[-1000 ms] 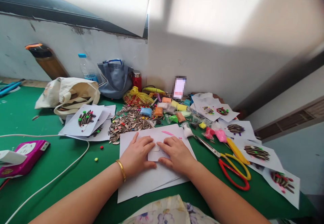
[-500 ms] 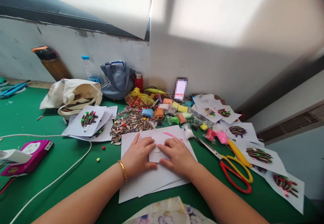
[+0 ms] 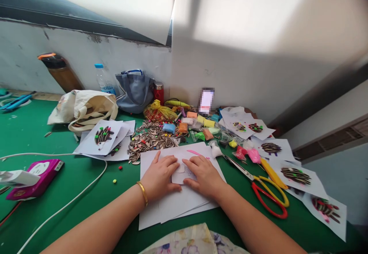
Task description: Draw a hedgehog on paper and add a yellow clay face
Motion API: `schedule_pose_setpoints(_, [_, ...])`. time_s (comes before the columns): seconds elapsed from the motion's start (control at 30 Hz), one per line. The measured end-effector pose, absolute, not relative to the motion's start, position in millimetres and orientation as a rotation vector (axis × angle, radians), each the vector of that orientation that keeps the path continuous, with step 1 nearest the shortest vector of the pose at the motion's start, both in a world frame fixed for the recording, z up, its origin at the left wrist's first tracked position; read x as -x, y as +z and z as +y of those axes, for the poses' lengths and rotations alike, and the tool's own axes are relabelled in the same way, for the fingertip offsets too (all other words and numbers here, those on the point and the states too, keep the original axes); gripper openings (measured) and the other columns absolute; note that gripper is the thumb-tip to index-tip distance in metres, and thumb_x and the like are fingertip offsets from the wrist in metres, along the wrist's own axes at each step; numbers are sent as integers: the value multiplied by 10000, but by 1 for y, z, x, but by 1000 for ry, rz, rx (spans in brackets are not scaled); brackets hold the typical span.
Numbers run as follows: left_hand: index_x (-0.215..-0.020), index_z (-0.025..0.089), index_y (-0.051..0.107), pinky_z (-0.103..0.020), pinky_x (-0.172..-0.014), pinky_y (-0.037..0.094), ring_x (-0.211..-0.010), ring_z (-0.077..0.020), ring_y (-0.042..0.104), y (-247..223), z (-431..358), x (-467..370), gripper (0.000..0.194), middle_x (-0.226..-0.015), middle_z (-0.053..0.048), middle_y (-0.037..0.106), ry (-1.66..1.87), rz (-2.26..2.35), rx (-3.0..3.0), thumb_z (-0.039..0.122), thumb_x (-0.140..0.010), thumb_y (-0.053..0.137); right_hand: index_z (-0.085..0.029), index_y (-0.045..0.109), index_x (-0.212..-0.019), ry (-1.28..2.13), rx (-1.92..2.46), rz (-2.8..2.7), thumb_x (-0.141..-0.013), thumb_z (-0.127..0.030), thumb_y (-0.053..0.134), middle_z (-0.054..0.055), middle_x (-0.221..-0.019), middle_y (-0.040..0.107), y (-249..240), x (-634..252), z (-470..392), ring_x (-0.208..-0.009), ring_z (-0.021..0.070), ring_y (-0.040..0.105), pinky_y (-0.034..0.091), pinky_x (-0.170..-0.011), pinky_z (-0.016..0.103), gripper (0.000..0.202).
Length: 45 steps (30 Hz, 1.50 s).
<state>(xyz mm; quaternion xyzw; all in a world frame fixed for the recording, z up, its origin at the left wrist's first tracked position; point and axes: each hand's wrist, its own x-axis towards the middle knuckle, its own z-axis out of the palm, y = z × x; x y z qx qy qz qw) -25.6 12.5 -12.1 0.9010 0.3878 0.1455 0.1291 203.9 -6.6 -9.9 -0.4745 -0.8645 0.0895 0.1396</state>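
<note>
My left hand, with a gold bangle on its wrist, lies with fingers spread on white paper. Its fingertips touch or nearly touch a small flattened white piece, which looks like clay. My right hand rests opposite, palm down, fingers bent and apart, its fingertips just right of that piece. Between the hands shows a smaller white paper with a faint line drawing partly under my right fingers. A thin pink strip lies beyond my right hand. Neither hand visibly grips anything.
Scissors and a yellow cutter lie to the right, beside seed-decorated sheets. Sunflower seeds and several bagged clay lumps spread behind the paper. At left are a cable and a purple box.
My right fingertips have drawn slightly away from the white piece, uncovering more of it and part of the drawing. My left hand keeps nearly the same pose; the whole view has shifted slightly.
</note>
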Motion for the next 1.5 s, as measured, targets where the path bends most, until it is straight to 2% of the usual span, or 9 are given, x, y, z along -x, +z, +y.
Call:
schedule_pose_setpoints(0.97, [-1282,234,584,-620,-1179,55,-1311,-330,468,-13,11,26,697,-1354,-126,578,411,1136,-2630,615,-717,727,-226,489,-1411,288,1346,-2466,-821,-467,685,110,-1218,589,-13,-207,-6,-1141,276,507,397,-1044,460,666])
schedule_pose_setpoints(1.2, [-1252,235,599,-619,-1180,71,-1318,-332,466,-11,9,25,659,-1327,-124,595,422,1142,-2614,602,-720,730,-227,503,-1395,316,1286,-2489,-750,-558,733,111,-1229,580,-14,-211,-4,-1155,284,500,383,-1045,459,760])
schedule_pose_setpoints(1.37, [-1258,225,596,-629,-1174,71,-1317,-336,465,-9,11,26,674,-1362,-138,572,399,1161,-2611,600,-715,736,-256,487,-1403,339,1290,-2490,-677,-556,798,96,-1222,579,-14,-212,-5,-1154,286,500,394,-1024,450,844])
schedule_pose_setpoints(1.43, [-1250,222,601,-639,-1170,69,-1316,-339,468,-8,12,27,666,-1367,-144,569,380,1175,-2604,591,-713,744,-243,507,-1377,331,1286,-2485,-680,-518,804,97,-1226,578,-14,-211,-5,-1149,285,501,395,-1019,449,806])
schedule_pose_setpoints(1.5, [-1246,223,599,-649,-1166,65,-1316,-339,469,-7,12,28,646,-1355,-142,580,373,1177,-2596,565,-720,753,-219,564,-1293,320,1271,-2472,-702,-444,791,97,-1215,586,-14,-211,-5,-1131,282,506,398,-1011,443,672])
